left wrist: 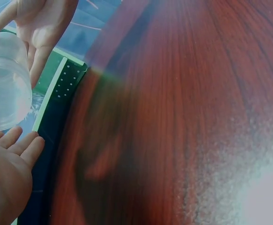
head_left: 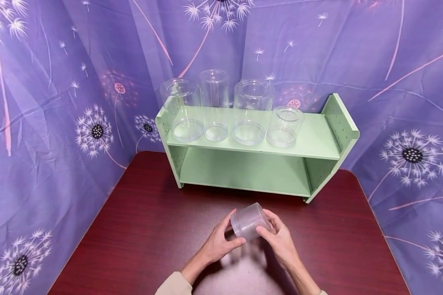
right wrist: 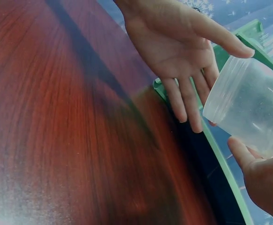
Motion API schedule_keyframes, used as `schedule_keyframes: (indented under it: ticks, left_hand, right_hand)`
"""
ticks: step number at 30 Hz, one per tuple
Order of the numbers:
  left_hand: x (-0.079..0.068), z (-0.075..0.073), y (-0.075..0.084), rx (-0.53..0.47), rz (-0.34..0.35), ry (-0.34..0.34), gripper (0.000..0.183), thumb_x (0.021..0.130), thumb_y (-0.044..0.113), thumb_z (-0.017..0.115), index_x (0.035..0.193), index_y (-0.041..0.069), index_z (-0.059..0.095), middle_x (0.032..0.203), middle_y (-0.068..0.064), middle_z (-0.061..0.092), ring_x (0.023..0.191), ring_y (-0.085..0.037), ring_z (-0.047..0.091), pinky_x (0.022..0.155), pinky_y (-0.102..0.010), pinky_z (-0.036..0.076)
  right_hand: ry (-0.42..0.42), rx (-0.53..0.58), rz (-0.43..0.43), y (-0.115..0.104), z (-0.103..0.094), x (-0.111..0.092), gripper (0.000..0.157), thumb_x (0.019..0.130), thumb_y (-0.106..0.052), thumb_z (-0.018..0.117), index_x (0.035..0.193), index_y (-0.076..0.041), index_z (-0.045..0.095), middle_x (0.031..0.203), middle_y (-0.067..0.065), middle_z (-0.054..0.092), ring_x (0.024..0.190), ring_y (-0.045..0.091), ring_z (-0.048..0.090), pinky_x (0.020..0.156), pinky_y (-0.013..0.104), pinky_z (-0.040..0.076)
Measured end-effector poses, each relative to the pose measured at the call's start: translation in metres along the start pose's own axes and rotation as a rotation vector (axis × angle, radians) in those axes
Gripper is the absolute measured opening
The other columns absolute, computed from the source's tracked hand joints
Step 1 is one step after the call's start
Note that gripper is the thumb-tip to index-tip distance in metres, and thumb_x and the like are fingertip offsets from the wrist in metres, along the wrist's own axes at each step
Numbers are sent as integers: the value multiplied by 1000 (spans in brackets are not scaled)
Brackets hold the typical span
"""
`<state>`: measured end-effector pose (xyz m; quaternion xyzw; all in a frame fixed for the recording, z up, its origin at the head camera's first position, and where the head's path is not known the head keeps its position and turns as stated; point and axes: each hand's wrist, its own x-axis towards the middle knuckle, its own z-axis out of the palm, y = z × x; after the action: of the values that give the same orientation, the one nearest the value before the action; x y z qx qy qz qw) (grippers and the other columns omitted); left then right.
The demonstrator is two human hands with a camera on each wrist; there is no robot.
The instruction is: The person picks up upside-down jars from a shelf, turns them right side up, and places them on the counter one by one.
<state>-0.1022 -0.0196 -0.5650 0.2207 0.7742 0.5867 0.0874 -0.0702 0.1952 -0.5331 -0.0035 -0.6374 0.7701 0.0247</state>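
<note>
Above the table, a clear plastic jar [head_left: 250, 221] lies tipped on its side, its ringed, wider end toward the left. My right hand [head_left: 282, 241] grips the opposite end, the thumb on the near side and the fingers behind. Around the ringed end my left hand [head_left: 219, 241] is spread, its thumb apart from the fingers. The right wrist view shows straight fingers on that left hand [right wrist: 173, 51], one digit tip at the rim of the jar [right wrist: 248, 103]. In the left wrist view the jar [left wrist: 7, 84] is cut off by the frame edge.
A light green two-tier shelf [head_left: 258, 150] stands at the back of the dark red table [head_left: 133, 229]. Along its upper tier are a wide clear jar [head_left: 181, 110], a tall narrow one [head_left: 215, 102], another wide one [head_left: 252, 110] and a short one [head_left: 286, 127]. Purple patterned curtains [head_left: 51, 135] hang around.
</note>
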Motion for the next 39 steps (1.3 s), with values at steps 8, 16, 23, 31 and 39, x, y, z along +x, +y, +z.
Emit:
schedule_keyframes:
  ticks: [8,16,23,31,39]
  left_hand:
    - [2,1,3,-156,21,16,89,89,20,78,159,-5,29,149,-27,49,131,-38,56,110,-42,47]
    - [2,-1,8,-216,28,30,86,88,15,77,159,-1,31,142,-27,54,125,-38,60,107,-38,50]
    - [1,-11,13,-269,48,27,89,89,9,76,160,-4,24,144,-32,47,123,-44,59,100,-42,54]
    - [0,-27,15,-211,66,60,92,88,6,77,160,-6,22,147,-26,41,126,-43,53,105,-40,51]
    - [-4,-49,16,-96,27,81,92,87,10,79,161,-3,26,146,-22,46,122,-34,57,103,-37,52]
  right_hand:
    - [-50,64,-31,4,0,0,58,93,12,63,145,17,37,128,2,63,115,9,62,97,22,52]
    - [-85,54,11,3,-1,0,62,94,10,62,150,14,35,133,11,56,117,9,61,99,21,51]
    - [-80,37,-63,-6,-13,4,59,99,7,56,151,18,31,139,10,56,124,11,60,103,24,50]
    - [-22,-60,-221,-36,-42,15,48,103,6,54,147,17,41,134,1,65,117,16,66,103,27,51]
    - [107,-98,-320,-77,-76,23,42,103,7,54,144,14,48,129,8,70,108,13,71,98,22,53]
